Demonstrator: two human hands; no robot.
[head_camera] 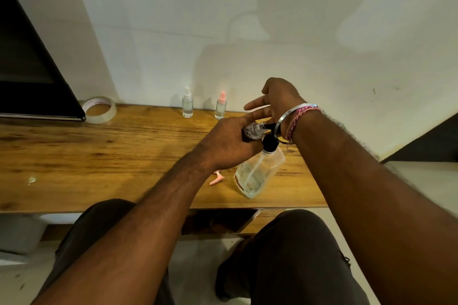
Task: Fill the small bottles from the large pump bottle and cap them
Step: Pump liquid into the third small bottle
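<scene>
Vial [252,130]: light, slick, grip body, near front edge | left hand [228,145] grasps vial | right hand [275,104] fingers straight, pressing pump [270,142]

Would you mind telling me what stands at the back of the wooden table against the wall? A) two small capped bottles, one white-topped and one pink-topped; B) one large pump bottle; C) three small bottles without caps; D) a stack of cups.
A: a white-topped small bottle and a pink-topped small bottle stand upright side by side at the wall, both capped.
</scene>
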